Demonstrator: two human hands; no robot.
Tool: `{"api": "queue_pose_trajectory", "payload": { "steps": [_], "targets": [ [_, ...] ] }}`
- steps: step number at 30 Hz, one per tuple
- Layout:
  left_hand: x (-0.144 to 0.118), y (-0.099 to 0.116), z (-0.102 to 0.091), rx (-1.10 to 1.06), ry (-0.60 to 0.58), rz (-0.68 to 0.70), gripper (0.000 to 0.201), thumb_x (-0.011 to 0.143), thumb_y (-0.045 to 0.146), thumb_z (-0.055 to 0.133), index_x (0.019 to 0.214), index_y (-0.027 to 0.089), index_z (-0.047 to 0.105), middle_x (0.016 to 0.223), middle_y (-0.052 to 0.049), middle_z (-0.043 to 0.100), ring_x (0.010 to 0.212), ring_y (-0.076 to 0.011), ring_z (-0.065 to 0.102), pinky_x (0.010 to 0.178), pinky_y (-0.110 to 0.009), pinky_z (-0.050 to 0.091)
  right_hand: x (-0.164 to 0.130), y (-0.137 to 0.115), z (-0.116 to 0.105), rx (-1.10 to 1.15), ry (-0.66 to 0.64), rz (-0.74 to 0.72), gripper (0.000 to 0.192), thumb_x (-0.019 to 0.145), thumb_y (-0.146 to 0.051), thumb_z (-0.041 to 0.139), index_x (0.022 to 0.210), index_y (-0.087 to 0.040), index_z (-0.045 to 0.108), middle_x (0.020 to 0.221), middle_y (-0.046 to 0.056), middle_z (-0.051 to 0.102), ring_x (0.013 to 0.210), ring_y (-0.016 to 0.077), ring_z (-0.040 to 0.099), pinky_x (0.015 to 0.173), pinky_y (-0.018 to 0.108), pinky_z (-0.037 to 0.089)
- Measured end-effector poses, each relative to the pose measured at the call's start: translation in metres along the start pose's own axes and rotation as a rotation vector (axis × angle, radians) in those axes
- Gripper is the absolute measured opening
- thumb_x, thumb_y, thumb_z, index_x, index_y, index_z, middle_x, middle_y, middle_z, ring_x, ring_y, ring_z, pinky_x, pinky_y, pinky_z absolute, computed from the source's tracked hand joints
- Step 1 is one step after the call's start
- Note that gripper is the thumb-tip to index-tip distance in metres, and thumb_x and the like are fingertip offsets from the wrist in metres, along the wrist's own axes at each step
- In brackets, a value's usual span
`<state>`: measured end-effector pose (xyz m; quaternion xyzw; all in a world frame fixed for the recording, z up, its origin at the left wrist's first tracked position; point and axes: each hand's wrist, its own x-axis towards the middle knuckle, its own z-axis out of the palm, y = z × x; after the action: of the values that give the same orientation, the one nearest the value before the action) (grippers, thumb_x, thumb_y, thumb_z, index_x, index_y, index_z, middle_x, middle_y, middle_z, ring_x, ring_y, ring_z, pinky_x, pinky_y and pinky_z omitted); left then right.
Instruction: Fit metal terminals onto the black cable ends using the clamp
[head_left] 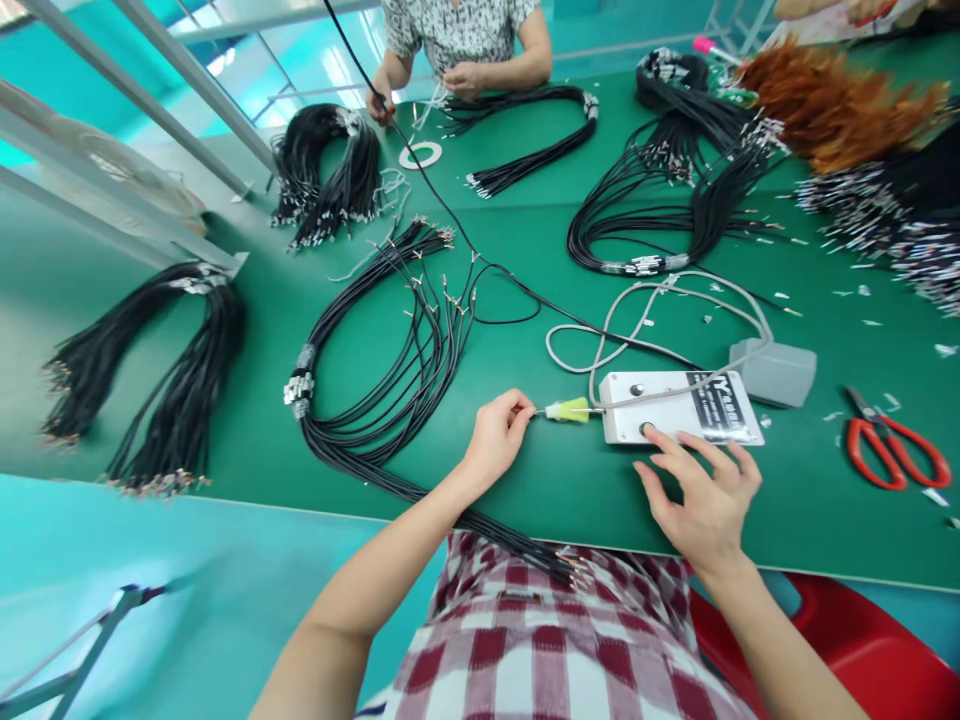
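My left hand [496,436] pinches the end of a thin wire [537,412] that goes into a yellow-green plug [570,410] on the left side of a small white control box [679,408]. My right hand [701,492] rests open on the green table, fingers spread, its tips touching the box's front edge near a dark button [646,430]. A bundle of black cables [390,390] with bare metal ends curves from the table's middle down over the front edge to my lap.
A grey foot pedal [776,370] with a grey cord lies behind the box. Red scissors [896,450] lie at the right. More black cable bundles [150,370] and an orange wire bunch [832,100] cover the table. Across it, another person's hands [461,80] handle cables.
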<state>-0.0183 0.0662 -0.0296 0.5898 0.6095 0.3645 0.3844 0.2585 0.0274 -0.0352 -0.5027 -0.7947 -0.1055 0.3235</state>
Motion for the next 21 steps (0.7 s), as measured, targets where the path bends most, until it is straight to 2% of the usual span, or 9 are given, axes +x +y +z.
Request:
{"api": "queue_pose_trajectory", "payload": {
  "steps": [4, 6, 9, 11, 13, 15, 16, 19, 21],
  "targets": [
    [-0.003, -0.001, -0.007, -0.103, 0.015, -0.045, 0.014, 0.090, 0.028, 0.057, 0.080, 0.018, 0.059, 0.068, 0.002, 0.061, 0.056, -0.0108, 0.055, 0.057, -0.023, 0.041, -0.005, -0.008, -0.007, 0.120, 0.027, 0.028, 0.027, 0.082, -0.019, 0.076, 0.101, -0.027, 0.058, 0.110, 0.005, 0.078, 0.114, 0.0293, 0.063, 0.106, 0.054, 0.040],
    [0.008, -0.001, -0.027, -0.122, 0.080, -0.018, 0.015, 0.088, 0.029, 0.061, 0.078, 0.017, 0.060, 0.070, 0.001, 0.063, 0.059, -0.0111, 0.057, 0.059, -0.023, 0.043, -0.010, -0.015, -0.009, 0.212, 0.023, 0.016, 0.026, 0.082, -0.018, 0.074, 0.102, -0.027, 0.059, 0.109, 0.005, 0.078, 0.113, 0.0280, 0.064, 0.103, 0.052, 0.044],
    [0.043, 0.004, -0.086, -0.106, 0.438, 0.059, 0.014, 0.088, 0.028, 0.062, 0.079, 0.017, 0.059, 0.067, 0.003, 0.059, 0.059, -0.0098, 0.055, 0.058, -0.022, 0.042, -0.017, -0.024, -0.008, 0.332, -0.032, -0.030, 0.024, 0.084, -0.015, 0.071, 0.103, -0.027, 0.061, 0.113, 0.005, 0.077, 0.106, 0.0245, 0.068, 0.097, 0.046, 0.050],
    [0.063, 0.012, -0.130, -0.116, 0.846, 0.086, 0.013, 0.096, 0.026, 0.049, 0.087, 0.017, 0.053, 0.063, 0.005, 0.055, 0.050, -0.0076, 0.049, 0.051, -0.020, 0.037, -0.020, -0.025, -0.004, 0.373, -0.058, -0.035, 0.026, 0.084, -0.014, 0.069, 0.106, -0.027, 0.064, 0.119, 0.006, 0.075, 0.105, 0.0243, 0.070, 0.092, 0.044, 0.054],
    [0.066, 0.025, -0.155, -0.086, 1.024, 0.153, 0.012, 0.101, 0.022, 0.039, 0.106, 0.017, 0.048, 0.087, 0.000, 0.062, 0.068, -0.0075, 0.057, 0.058, -0.019, 0.040, -0.022, -0.025, 0.001, 0.394, -0.065, -0.016, 0.027, 0.085, -0.015, 0.068, 0.109, -0.027, 0.065, 0.123, 0.007, 0.073, 0.104, 0.0253, 0.070, 0.089, 0.044, 0.056],
    [0.047, 0.037, -0.149, 0.008, 1.016, 0.273, 0.015, 0.096, 0.019, 0.054, 0.110, 0.018, 0.051, 0.102, -0.002, 0.061, 0.087, -0.0096, 0.058, 0.072, -0.021, 0.044, -0.023, -0.023, 0.004, 0.408, -0.065, -0.003, 0.027, 0.086, -0.015, 0.067, 0.110, -0.026, 0.065, 0.124, 0.008, 0.072, 0.103, 0.0258, 0.071, 0.088, 0.045, 0.057],
    [0.030, 0.041, -0.137, 0.159, 0.739, 0.374, 0.010, 0.094, 0.020, 0.057, 0.104, 0.019, 0.055, 0.100, -0.002, 0.062, 0.088, -0.0117, 0.059, 0.074, -0.022, 0.045, -0.023, -0.022, 0.005, 0.414, -0.070, -0.002, 0.026, 0.086, -0.016, 0.066, 0.110, -0.026, 0.065, 0.125, 0.009, 0.072, 0.102, 0.0259, 0.071, 0.088, 0.045, 0.057],
    [-0.029, 0.044, -0.085, 0.464, -0.586, 0.605, 0.006, 0.090, 0.020, 0.061, 0.095, 0.023, 0.060, 0.089, -0.001, 0.065, 0.082, -0.0162, 0.062, 0.069, -0.026, 0.045, -0.023, -0.021, 0.006, 0.426, -0.093, 0.001, 0.025, 0.087, -0.015, 0.066, 0.110, -0.025, 0.065, 0.125, 0.010, 0.071, 0.102, 0.0260, 0.071, 0.088, 0.045, 0.058],
    [-0.058, 0.040, -0.060, 0.664, -0.901, 0.543, 0.008, 0.088, 0.014, 0.062, 0.089, 0.021, 0.059, 0.086, -0.004, 0.065, 0.080, -0.0198, 0.062, 0.068, -0.030, 0.044, -0.023, -0.022, 0.005, 0.437, -0.111, 0.004, 0.025, 0.087, -0.014, 0.066, 0.110, -0.024, 0.065, 0.125, 0.011, 0.071, 0.103, 0.0262, 0.070, 0.087, 0.045, 0.057]
  ]
}}
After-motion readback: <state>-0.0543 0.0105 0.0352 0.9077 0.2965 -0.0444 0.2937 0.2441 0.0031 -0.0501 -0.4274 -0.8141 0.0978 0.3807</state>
